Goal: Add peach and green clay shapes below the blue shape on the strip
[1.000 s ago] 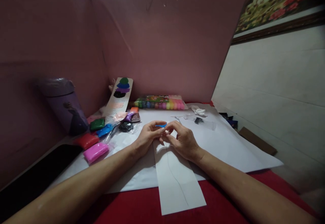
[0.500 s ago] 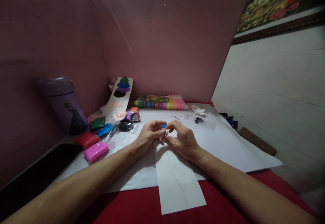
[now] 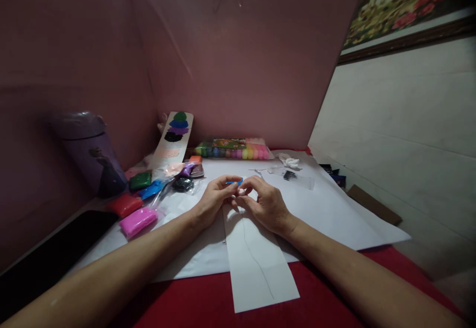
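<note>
Nearest, a red cloth point(image 3: 193, 303) shows along the front of the bench, with the near end of a narrow white card point(image 3: 260, 278) lying over its edge. A thin curving line runs up the card and under the hands. At left, partly behind the left forearm, lies a flat black object point(image 3: 59, 243). A broad white sheet point(image 3: 327, 219) is spread beneath the card.

Over the card's far end, the left hand point(image 3: 219, 194) pinches a small blue piece point(image 3: 234, 182) between thumb and forefinger. The right hand point(image 3: 266, 204) meets it there, fingers curled with the tips at the piece's right end; whether they grip it I cannot tell. The fingers hide most of its shape.

Left of the hands sit a pink packet point(image 3: 139, 222), a red packet point(image 3: 125, 205), a blue packet point(image 3: 151, 189), a green packet point(image 3: 140, 181) and a black packet point(image 3: 183, 185), crowding that side. To the right, clear wrapping point(image 3: 305, 182) lies near a white lump point(image 3: 289, 162).

Farther back, a purple tumbler point(image 3: 84, 144) stands left, a colour-swatched card point(image 3: 171, 147) leans, and a long multicoloured pack point(image 3: 234, 150) lies before a pink panel point(image 3: 241, 60).
</note>
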A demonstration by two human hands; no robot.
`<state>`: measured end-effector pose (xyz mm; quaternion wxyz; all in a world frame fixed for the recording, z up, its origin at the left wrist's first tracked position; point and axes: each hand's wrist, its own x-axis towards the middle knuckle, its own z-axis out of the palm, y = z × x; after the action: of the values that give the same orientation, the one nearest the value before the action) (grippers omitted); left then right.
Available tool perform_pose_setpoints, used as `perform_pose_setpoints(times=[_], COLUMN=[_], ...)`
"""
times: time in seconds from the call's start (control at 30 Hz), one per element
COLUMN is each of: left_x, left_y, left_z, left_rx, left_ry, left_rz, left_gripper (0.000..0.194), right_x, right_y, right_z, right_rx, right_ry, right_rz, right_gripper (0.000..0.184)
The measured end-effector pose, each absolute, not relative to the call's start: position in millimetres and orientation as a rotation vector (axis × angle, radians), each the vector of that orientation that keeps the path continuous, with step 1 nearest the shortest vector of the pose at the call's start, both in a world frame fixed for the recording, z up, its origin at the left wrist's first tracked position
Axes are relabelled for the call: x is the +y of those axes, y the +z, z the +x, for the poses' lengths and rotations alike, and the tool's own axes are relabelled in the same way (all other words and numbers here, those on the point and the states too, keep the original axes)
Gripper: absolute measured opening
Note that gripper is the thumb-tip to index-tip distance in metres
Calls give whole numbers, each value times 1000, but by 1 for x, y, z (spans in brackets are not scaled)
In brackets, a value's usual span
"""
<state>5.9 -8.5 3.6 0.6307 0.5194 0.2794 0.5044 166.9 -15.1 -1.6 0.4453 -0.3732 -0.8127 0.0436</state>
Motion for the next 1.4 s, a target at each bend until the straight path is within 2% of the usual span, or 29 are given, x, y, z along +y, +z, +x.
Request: perform_pose_setpoints(times=[0.07, 0.23, 0.37, 0.53, 0.7, 0.87, 1.03, 1.23, 1.4], left_x=[-8, -8, -8, -7, -8, -9, -9, -7, -7], left_y=[3, 3, 3, 3, 3, 4, 3, 2, 3], left_z=[6, 6, 6, 6, 6, 6, 6, 6, 7], left_rx=[636, 625, 651, 618, 645, 629, 648, 629, 650], left_ry=[1163, 1141, 1164, 1129, 1168, 1138, 1149, 1132, 1164], left_rz=[1206, 1188, 1185, 1210, 1199, 1191, 1185, 1208, 1211], left_gripper=[42, 41, 40, 45, 40, 43, 39, 42, 40], right_x=[-15, -15, -15, -16, -16, -16, -16, -15, -15], right_y=[-2, 0, 1, 1, 1, 1, 1, -2, -1], right_z=[167, 167, 167, 167, 167, 167, 167, 167, 167], right_rx=[-2002, -2014, -2002, -1993, -2001, -1999, -2004, -2011, -1994], right_ry=[99, 111, 115, 96, 118, 106, 103, 94, 101], right_rz=[-937, -948, -922, -951, -914, -947, -916, -931, -922], right_gripper=[8, 19, 10, 17, 9, 19, 9, 15, 8])
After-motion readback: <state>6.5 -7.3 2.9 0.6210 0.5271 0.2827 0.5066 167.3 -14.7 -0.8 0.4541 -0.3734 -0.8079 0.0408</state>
